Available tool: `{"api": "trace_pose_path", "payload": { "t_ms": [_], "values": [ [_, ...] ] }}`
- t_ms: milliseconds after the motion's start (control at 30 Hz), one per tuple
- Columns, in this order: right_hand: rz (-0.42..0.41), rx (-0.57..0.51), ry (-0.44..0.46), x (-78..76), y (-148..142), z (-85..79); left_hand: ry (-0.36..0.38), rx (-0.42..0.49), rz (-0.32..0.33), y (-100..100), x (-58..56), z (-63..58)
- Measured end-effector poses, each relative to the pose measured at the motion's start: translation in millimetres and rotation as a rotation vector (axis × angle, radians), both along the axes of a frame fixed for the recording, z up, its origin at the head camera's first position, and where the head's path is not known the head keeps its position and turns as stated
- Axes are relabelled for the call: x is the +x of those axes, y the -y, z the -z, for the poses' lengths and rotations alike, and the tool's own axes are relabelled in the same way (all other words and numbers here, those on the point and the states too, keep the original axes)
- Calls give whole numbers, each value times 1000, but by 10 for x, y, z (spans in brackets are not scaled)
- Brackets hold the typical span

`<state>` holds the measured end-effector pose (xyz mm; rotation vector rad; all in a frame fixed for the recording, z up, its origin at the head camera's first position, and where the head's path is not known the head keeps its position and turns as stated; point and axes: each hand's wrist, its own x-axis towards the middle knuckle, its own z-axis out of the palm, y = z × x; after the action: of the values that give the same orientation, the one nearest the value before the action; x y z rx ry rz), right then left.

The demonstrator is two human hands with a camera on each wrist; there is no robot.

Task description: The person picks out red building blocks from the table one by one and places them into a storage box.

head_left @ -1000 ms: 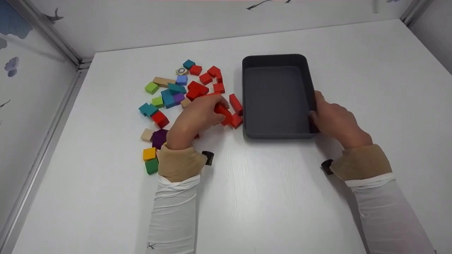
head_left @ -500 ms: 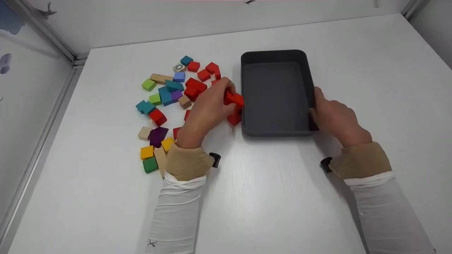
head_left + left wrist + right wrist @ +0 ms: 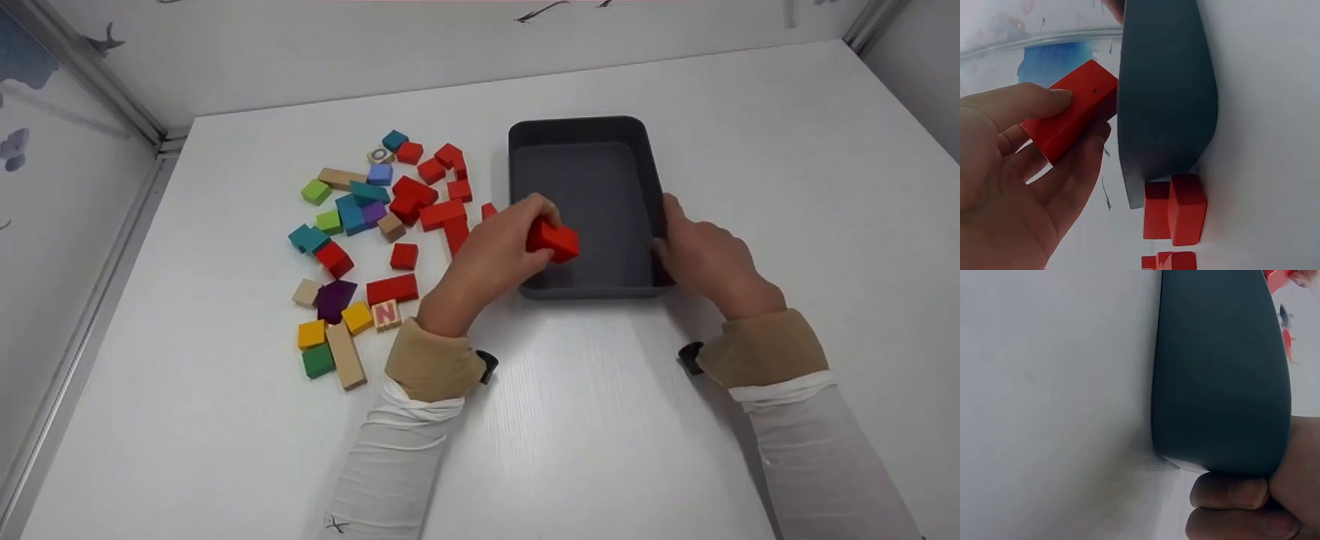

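A red block (image 3: 556, 241) is pinched between the thumb and fingers of my left hand (image 3: 495, 259), above the left front part of the dark grey tray (image 3: 585, 291). In the left wrist view the red block (image 3: 1075, 109) sits at the tray wall's (image 3: 1165, 95) upper edge. My right hand (image 3: 712, 259) grips the tray's right wall near its front corner, thumb inside. The right wrist view shows its fingers (image 3: 1230, 492) curled against the outer wall. Several red blocks (image 3: 442, 215) lie left of the tray, some partly hidden by my left hand.
Other blocks are scattered on the white table (image 3: 600, 435) to the left: teal (image 3: 352, 214), lime green (image 3: 316, 191), purple (image 3: 335, 300), yellow (image 3: 311, 334), green (image 3: 319, 361) and plain wood (image 3: 346, 357). One wooden block bears a letter N (image 3: 386, 315). A white wall (image 3: 375, 52) stands behind.
My left hand has lifted a red block from beside the tray and carried it right, over the tray's wall. The right hand has kept its grip on the tray, which stays in place.
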<state>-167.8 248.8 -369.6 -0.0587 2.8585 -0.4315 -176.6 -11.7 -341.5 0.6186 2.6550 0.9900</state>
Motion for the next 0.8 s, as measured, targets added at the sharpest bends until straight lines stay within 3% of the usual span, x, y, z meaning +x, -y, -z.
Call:
{"api": "trace_pose_path", "payload": {
  "t_ms": [300, 533, 800],
  "values": [
    [2, -8, -3, 26, 2, 30, -44, -113, 61, -150, 95, 132],
    [9, -5, -21, 22, 1, 19, -89, -189, 89, -184, 91, 171],
    [18, -22, -6, 16, -9, 34, -28, -236, 86, -167, 79, 169]
  ]
}}
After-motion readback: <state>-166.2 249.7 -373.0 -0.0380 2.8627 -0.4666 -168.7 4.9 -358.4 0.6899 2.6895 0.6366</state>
